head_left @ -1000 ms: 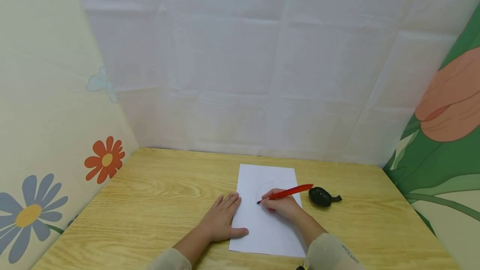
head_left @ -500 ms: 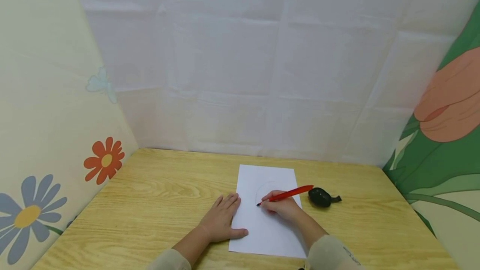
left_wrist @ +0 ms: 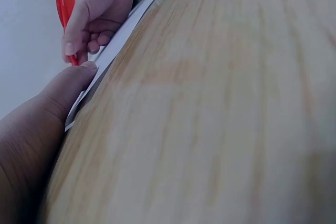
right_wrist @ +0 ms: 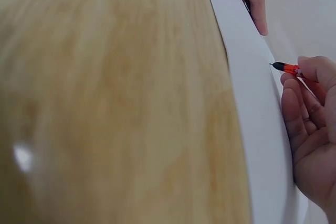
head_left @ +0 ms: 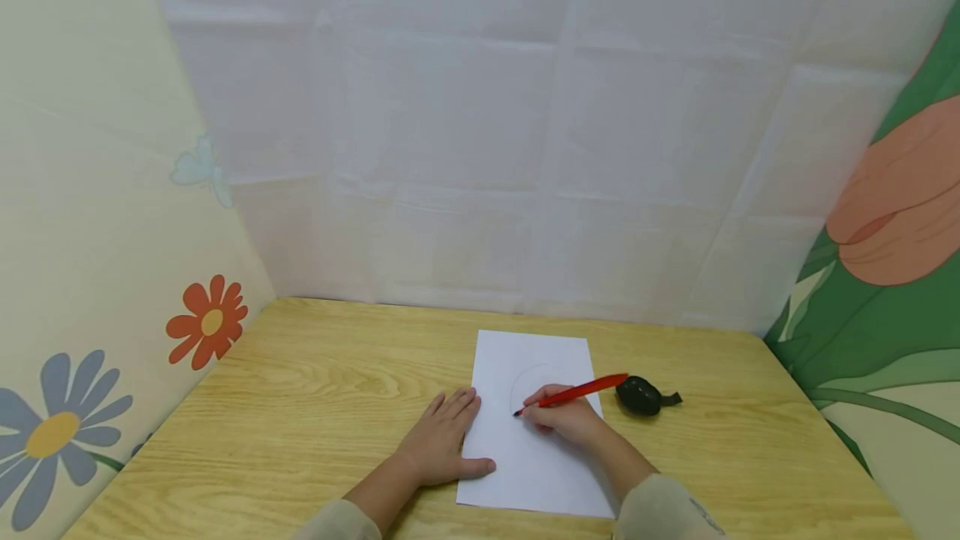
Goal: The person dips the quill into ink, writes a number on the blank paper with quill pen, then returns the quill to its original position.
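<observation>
A sheet of white paper [head_left: 525,473] lies on the wooden table, with a thin curved line drawn on its upper half. My right hand [head_left: 566,419] pinches a red pen [head_left: 581,390], its dark tip down at the paper at the lower left end of that curve. In the right wrist view the pen's black tip [right_wrist: 278,66] pokes out past the thumb and forefinger. My left hand [head_left: 442,444] rests flat with fingers spread over the paper's left edge, the thumb on the sheet. The left wrist view shows the left thumb [left_wrist: 68,85] close to the pen.
A black rounded object with a short tail [head_left: 641,396], perhaps a tape dispenser, lies right of the paper. The wooden table [head_left: 315,373] meets a white cloth backdrop [head_left: 450,148] behind and flower-patterned panels at both sides.
The pen tip has moved slightly down the paper in my right hand, and the curved line reaches a little farther down on its left side. The left hand stays in place.
</observation>
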A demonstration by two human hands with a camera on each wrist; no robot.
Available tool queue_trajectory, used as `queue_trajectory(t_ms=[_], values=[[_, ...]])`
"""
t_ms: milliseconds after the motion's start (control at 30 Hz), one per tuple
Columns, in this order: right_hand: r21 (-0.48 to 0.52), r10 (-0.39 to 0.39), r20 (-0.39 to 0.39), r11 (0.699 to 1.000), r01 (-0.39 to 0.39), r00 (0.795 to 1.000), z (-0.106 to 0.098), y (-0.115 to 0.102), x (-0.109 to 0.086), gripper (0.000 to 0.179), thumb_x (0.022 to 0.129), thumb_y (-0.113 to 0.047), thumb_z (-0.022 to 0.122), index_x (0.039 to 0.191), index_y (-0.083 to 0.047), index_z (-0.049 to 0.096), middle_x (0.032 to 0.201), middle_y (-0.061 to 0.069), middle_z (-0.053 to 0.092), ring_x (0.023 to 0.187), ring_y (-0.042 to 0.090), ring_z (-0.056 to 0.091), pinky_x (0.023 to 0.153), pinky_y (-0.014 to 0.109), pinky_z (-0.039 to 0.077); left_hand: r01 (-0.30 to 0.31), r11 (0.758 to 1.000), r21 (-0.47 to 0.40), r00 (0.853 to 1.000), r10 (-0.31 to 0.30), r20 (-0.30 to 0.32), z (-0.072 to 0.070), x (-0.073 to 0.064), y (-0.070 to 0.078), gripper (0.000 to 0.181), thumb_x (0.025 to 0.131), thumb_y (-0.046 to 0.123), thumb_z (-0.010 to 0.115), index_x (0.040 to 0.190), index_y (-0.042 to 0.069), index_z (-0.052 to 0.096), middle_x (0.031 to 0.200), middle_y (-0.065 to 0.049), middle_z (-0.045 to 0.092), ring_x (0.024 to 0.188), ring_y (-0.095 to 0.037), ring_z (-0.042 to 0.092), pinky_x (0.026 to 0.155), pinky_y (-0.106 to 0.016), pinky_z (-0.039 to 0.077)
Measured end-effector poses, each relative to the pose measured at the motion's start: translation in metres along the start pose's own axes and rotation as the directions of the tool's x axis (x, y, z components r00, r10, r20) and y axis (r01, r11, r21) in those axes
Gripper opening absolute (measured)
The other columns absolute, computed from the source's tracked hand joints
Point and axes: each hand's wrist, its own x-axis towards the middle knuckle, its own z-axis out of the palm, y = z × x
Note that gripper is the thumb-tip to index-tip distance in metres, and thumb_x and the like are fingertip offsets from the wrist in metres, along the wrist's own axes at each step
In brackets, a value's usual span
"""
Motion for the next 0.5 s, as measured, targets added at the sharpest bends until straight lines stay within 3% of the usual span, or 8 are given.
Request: queue_trajectory(t_ms=[500], values=[[0.004, -0.017, 0.017, 1.000, 0.017, 1.000, -0.0023, 0.0031, -0.0026, 0.021, 0.082, -0.022, 0.077, 0.096, -0.006, 0.073, 0.068, -0.005, 0.063, 0.064, 0.012, 0.056, 0.063, 0.024, 0.048, 0.006, 1.000, -0.017, 1.000, -0.006, 0.012, -0.0005, -0.0003, 0.0012, 0.103, 0.081, 0.074, 0.055, 0.152, 0.003, 0.032, 0.161, -0.011, 0.028, 0.151, -0.028, 0.022, 0.124, -0.052, 0.014]])
